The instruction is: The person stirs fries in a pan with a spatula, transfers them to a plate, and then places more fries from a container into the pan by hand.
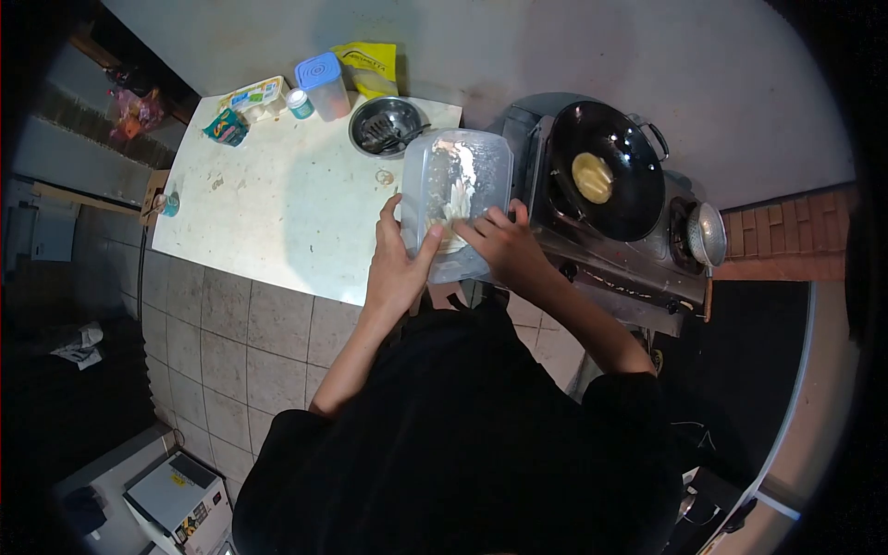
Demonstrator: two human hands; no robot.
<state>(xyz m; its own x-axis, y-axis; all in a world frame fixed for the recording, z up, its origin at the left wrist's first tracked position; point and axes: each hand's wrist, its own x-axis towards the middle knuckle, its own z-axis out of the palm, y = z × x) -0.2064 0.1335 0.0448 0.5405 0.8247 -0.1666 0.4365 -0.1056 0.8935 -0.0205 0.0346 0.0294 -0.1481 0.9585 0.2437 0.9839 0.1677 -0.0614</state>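
A translucent plastic container (420,176) is held tilted in front of me, over the table's right end. White, floury-looking stuff (460,190) clings to its inside. My left hand (400,268) grips the container's left side, with the thumb over the near part. My right hand (504,242) is bent over the container's right side, its curled fingers at the white stuff. Whether a piece is pinched between those fingers is hidden. To the right, a black wok (634,199) stands on the stove, with a flat golden piece of food (592,178) in it.
A metal bowl (358,139) with dark utensils sits on the white table (268,199). Behind it are a blue-lidded container (321,88), a yellow bag (372,67) and several packages. On the stove (610,264), a metal strainer (708,236) lies right of the wok.
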